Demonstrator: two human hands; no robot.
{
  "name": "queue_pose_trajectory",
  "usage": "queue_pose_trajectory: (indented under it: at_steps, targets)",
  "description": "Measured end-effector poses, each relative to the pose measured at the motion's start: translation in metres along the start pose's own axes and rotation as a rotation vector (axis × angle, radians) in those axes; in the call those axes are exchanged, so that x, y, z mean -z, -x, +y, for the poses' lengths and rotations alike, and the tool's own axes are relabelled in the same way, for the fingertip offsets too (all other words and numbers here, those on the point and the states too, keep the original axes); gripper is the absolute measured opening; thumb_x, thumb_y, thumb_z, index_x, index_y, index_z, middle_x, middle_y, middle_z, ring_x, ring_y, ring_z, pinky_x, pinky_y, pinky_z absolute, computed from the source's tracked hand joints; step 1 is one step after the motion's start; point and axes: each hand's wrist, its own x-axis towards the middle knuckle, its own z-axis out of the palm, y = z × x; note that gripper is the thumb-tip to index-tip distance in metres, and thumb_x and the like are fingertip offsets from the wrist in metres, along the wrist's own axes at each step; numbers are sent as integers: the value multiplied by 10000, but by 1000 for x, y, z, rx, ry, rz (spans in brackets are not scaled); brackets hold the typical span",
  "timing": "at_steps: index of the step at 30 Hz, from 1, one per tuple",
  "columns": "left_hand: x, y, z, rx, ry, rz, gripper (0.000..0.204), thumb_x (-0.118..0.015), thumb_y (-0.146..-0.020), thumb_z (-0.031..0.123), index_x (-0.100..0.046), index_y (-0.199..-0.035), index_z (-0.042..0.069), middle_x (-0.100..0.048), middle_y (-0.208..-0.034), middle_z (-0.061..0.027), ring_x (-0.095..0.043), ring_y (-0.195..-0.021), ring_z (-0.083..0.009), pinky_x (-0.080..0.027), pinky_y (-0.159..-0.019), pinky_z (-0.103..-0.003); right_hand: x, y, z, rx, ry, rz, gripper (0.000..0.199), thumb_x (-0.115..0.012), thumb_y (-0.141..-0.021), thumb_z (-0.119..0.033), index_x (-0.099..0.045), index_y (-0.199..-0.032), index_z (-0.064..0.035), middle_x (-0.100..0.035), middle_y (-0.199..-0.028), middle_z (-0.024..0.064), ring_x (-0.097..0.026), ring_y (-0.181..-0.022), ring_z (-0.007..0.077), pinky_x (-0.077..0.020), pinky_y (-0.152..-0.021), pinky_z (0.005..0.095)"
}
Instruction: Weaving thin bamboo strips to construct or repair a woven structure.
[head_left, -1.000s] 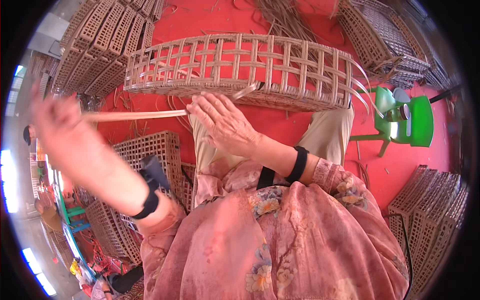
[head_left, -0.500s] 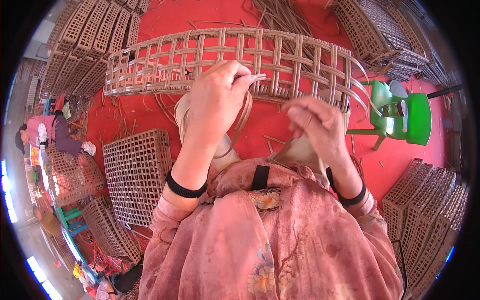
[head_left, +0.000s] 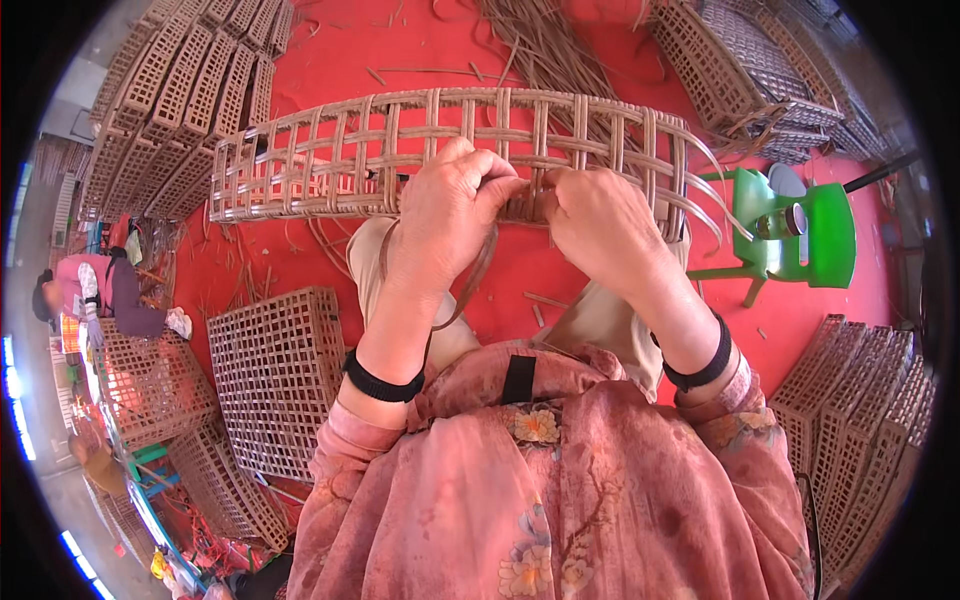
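Note:
A long open-lattice woven basket (head_left: 300, 165) of pale cane lies across my knees. My left hand (head_left: 445, 215) grips a thin cane strip (head_left: 475, 285) at the basket's near rim; the strip loops down below the hand. My right hand (head_left: 600, 225) pinches the same rim spot just to the right, fingertips touching the weave. Both hands meet near the middle of the rim. Loose strip ends (head_left: 715, 190) curl off the basket's right end.
Stacks of finished lattice panels lie at the upper left (head_left: 170, 100), lower left (head_left: 275, 375), upper right (head_left: 760, 70) and lower right (head_left: 860, 400). A green plastic chair (head_left: 800, 235) stands at the right. Loose cane (head_left: 540, 45) lies on the red floor. Another person (head_left: 100, 295) sits far left.
My left hand swung in from far left, pulling the strip, and now sits at the rim. My right hand moved up beside it. The basket shifted slightly left.

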Motion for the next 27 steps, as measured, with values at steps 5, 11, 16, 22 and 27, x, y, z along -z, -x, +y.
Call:
queue_pose_trajectory:
  at_steps: [5, 11, 16, 22, 27]
  targets:
    - [-3, 1, 5, -81, -65, 15, 110, -733, -871, 157, -735, -926, 62, -607, -836, -83, -644, -797, -250, -512, -739, -350, -6, 2, 1, -32, -141, 149, 239, -621, -876, -200, -669, -775, 12, -661, -731, 247, -665, -743, 451, -532, -691, 529]
    - [-19, -2, 24, -374, 104, 92, 130, -681, -927, 135, -717, -1007, 39, -657, -922, -94, -634, -791, -242, -516, -732, -343, 37, 49, 8, -190, -421, 278, 130, -662, -898, -115, -686, -843, 1, -614, -604, 133, -620, -527, 205, -479, -526, 347]
    - [-24, -2, 33, -117, 486, -255, 151, -639, -986, 136, -709, -1077, 36, -665, -879, -10, -565, -772, -90, -471, -707, -245, 55, 68, 33, -299, -634, 220, 166, -624, -961, -119, -721, -964, 15, -587, -624, 39, -560, -529, 94, -414, -508, 266]
    - [-10, 1, 40, 119, 444, -209, 150, -654, -908, 38, -645, -1057, 33, -583, -752, 50, -491, -697, -35, -404, -655, -214, 30, 52, 46, -227, -306, 166, 270, -579, -922, -193, -723, -1042, 2, -667, -682, 197, -681, -664, 346, -518, -647, 449]
    - [-12, -4, 38, 108, 413, -278, 170, -680, -899, 51, -642, -1065, 39, -570, -741, 47, -481, -688, -42, -409, -657, -221, 29, 40, 43, -141, 59, -38, 315, -508, -927, -129, -680, -1161, -5, -663, -638, 151, -686, -601, 264, -513, -619, 411]
